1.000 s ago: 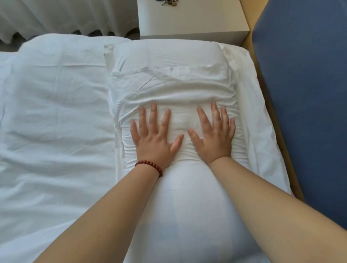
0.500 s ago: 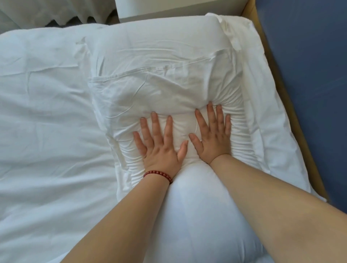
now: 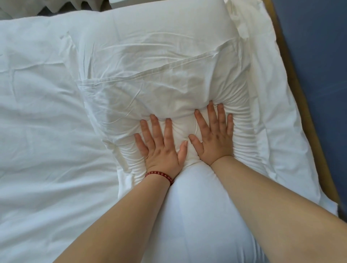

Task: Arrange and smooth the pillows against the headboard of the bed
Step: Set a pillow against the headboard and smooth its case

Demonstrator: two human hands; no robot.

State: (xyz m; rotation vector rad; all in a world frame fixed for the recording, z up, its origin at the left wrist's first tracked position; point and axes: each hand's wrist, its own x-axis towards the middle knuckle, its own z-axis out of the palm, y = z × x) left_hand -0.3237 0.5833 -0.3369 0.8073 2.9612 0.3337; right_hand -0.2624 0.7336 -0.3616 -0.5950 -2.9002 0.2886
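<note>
A white pillow [image 3: 159, 62] lies lengthwise in front of me on the bed, its case bunched into creases across the middle. My left hand [image 3: 161, 146], with a red bead bracelet at the wrist, presses flat on the pillow, fingers spread. Just to its right my right hand [image 3: 214, 137] presses flat on the pillow too, fingers straight. The fabric is dented and wrinkled around both palms. The blue padded headboard [image 3: 315, 75] runs along the right side, beyond the pillow's right edge.
A white duvet [image 3: 41, 122] covers the bed to the left of the pillow. A wooden bed frame edge [image 3: 298, 97] separates the bedding from the headboard. At the top edge a corner of a white nightstand [image 3: 120, 1] and a curtain hem [image 3: 62, 5] show.
Both hands stay flat on the pillow and have pushed deeper, bunching more creases. The view has moved closer and the nightstand has slid almost out at the top.
</note>
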